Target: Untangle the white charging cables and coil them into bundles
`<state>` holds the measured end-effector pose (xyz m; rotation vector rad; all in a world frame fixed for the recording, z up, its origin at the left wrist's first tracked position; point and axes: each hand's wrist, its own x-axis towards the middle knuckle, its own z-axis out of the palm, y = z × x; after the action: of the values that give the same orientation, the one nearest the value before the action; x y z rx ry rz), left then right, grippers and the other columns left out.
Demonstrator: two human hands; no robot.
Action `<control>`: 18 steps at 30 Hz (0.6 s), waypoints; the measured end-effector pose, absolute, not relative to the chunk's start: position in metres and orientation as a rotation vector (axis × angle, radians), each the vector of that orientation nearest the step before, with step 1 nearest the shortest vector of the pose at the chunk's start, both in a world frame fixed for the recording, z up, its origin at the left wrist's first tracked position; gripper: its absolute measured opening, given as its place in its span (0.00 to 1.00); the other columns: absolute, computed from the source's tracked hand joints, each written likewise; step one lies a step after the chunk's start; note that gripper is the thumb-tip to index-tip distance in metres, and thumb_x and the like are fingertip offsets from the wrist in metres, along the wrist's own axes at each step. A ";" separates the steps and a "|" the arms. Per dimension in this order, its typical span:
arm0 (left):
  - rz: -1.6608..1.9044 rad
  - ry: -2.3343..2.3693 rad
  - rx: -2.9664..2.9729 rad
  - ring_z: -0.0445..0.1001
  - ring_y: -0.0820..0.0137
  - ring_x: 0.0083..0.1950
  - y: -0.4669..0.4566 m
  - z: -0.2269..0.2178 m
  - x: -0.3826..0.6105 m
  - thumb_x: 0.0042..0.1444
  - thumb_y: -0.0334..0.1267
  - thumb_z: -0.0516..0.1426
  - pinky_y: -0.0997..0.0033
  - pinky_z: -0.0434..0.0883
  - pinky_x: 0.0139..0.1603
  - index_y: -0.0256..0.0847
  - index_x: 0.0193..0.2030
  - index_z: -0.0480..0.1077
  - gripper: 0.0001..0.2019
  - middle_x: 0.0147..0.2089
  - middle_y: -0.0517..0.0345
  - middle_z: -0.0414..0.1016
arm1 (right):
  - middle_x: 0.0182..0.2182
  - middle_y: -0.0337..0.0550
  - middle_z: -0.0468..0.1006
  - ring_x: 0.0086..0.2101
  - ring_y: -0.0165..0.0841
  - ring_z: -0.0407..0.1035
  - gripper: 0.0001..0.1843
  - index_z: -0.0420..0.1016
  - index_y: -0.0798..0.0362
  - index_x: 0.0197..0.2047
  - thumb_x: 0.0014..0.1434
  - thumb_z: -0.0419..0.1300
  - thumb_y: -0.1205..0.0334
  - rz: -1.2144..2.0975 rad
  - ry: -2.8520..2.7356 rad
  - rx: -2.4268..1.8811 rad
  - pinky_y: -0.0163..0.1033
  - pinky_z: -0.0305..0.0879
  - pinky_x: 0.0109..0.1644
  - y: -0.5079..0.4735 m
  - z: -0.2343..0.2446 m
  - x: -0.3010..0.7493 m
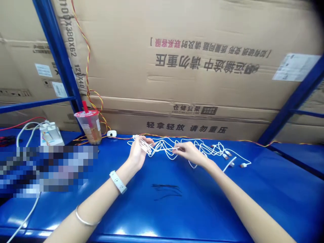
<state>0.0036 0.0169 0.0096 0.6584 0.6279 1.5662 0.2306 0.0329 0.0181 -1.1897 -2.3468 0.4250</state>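
The left hand (138, 152) is closed around gathered loops of white cable (164, 147), and a strand of it is pinched between thumb and fingers by the right hand (189, 153). The cable is laid crosswise between them on the blue counter (202, 209), its plugs (226, 155) lying nearer the right hand. A plastic cup (88, 127) is seen farther left, before cardboard boxes (177, 71).

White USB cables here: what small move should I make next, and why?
Probably bring the strand pinched by your right hand across to the loops gathered in your left hand, because slack white USB cable lies in waves between them.
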 end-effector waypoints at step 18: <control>1.279 0.782 1.097 0.72 0.69 0.39 0.004 0.006 0.016 0.48 0.37 0.62 0.75 0.64 0.31 0.38 0.40 0.75 0.12 0.45 0.49 0.75 | 0.18 0.37 0.65 0.19 0.26 0.55 0.21 0.75 0.55 0.32 0.55 0.57 0.43 0.705 -1.824 -1.222 0.34 0.51 0.22 0.023 0.035 0.222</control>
<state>0.0156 0.0045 0.0057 1.0967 0.7820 1.2786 0.2221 0.0229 0.0353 -1.2221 -1.8245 0.7048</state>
